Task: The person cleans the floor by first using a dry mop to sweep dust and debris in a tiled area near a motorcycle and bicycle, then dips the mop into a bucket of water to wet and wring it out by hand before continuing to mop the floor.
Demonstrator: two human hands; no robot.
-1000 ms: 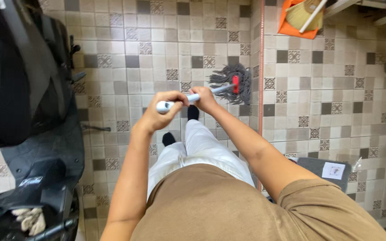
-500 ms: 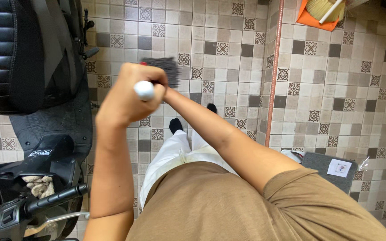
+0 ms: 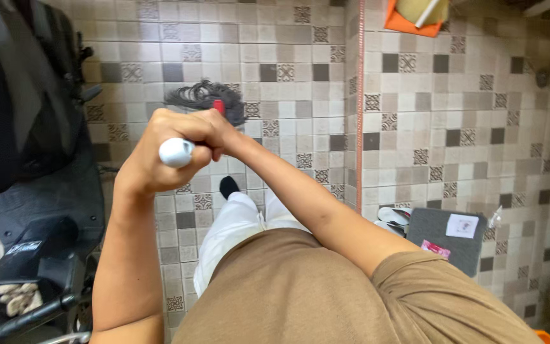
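Two hands on one mop, mid-stroke by the look of it. Far left, black scooter [image 3: 27, 191], pale rags [image 3: 11, 299] stuffed in its front pocket. Left hand [image 3: 154, 153] clenched round the white handle end [image 3: 176, 152]; right hand [image 3: 221, 132] wrapped on the shaft just beyond. Mop head [image 3: 202, 97] down on the tiled floor [image 3: 288, 127], near the scooter; care probably needed to steer clear of it. Top right, orange dustpan [image 3: 397, 22] holding broom bristles [image 3: 424, 9]

The mop handle [image 3: 176, 152] I grip ends in a white cap; its head [image 3: 202, 97] is dark grey strands with a red clamp. My floor tiles [image 3: 300, 51] mix beige, cream and dark grey squares, some with ornate brown motifs. My shirt [image 3: 300, 293] is brown, my trousers [image 3: 230, 229] white, my socks [image 3: 228, 186] black. The scooter [image 3: 27, 165] is black, the dustpan [image 3: 408, 22] orange.
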